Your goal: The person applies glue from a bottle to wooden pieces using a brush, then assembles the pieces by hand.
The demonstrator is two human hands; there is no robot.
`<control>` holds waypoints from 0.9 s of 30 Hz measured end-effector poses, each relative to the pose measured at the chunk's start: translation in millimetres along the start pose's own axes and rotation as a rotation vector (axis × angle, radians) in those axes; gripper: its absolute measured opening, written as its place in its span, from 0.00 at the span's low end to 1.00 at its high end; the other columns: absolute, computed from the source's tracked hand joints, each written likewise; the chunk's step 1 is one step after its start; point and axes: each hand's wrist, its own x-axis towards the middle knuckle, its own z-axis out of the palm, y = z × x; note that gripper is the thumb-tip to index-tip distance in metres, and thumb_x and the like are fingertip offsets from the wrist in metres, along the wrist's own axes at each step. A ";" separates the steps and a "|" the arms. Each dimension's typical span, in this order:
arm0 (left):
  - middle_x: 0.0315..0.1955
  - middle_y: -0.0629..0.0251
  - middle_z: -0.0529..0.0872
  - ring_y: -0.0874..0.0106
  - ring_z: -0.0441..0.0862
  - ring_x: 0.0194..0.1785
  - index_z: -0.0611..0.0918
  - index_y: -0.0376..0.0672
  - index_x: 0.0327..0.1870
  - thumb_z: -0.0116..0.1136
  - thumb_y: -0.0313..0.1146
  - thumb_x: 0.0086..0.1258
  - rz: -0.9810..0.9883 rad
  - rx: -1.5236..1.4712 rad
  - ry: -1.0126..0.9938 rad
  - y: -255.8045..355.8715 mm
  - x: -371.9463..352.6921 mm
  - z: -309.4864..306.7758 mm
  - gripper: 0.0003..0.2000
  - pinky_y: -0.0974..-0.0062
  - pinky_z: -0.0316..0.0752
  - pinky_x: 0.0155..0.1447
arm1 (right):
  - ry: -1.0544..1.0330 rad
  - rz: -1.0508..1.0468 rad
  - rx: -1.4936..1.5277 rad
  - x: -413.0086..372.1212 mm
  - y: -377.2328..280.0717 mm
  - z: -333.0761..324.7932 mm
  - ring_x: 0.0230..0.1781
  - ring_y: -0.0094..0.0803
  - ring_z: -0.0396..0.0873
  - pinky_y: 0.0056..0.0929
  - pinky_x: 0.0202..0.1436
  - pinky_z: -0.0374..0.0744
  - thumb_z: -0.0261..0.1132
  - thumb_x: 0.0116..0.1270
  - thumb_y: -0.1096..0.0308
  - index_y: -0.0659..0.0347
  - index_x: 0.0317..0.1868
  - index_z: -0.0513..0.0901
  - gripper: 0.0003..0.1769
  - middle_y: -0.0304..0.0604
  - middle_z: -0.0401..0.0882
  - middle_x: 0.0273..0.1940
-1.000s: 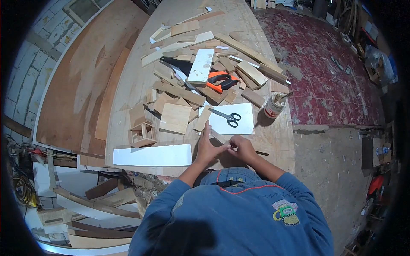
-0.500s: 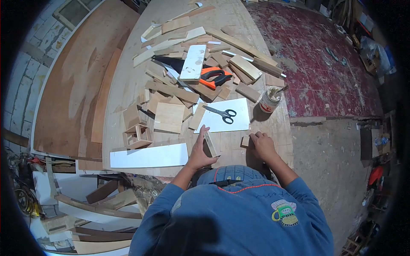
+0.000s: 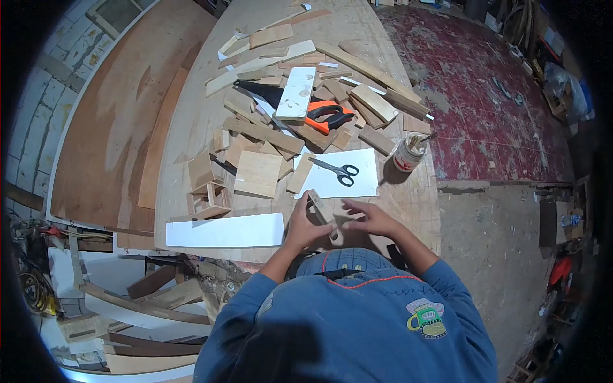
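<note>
My left hand (image 3: 304, 228) is closed round the side of a small wooden piece (image 3: 317, 205), which stands on the bench near its front edge. Just to the right is my right hand (image 3: 371, 219), its fingers spread and pointing at the piece, with nothing visible between them. Beyond the hands, black-handled scissors (image 3: 345, 180) lie on a white sheet (image 3: 364, 163). A flat wooden block (image 3: 299, 173) rests at the sheet's left edge. The lower end of the held piece is partly hidden by my left thumb.
A jar with brushes (image 3: 407, 156) stands at the right edge of the bench. An orange-handled saw (image 3: 329, 118) lies among wood offcuts. At the left are a small wooden box frame (image 3: 209, 200), a square board (image 3: 258, 173) and a long white panel (image 3: 225, 230).
My right hand has moved left towards the wooden piece, and its fingers have spread. The small block that was under its fingertips no longer shows there. The view has shifted slightly.
</note>
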 end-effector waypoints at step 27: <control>0.46 0.55 0.82 0.68 0.82 0.45 0.77 0.32 0.52 0.72 0.49 0.54 -0.314 -0.248 0.083 9.5 36.6 -2.2 0.32 0.73 0.77 0.48 | 0.140 0.070 0.304 24.2 1.0 21.7 0.35 0.21 0.78 0.23 0.41 0.79 0.70 0.57 0.71 0.62 0.56 0.75 0.25 0.38 0.80 0.39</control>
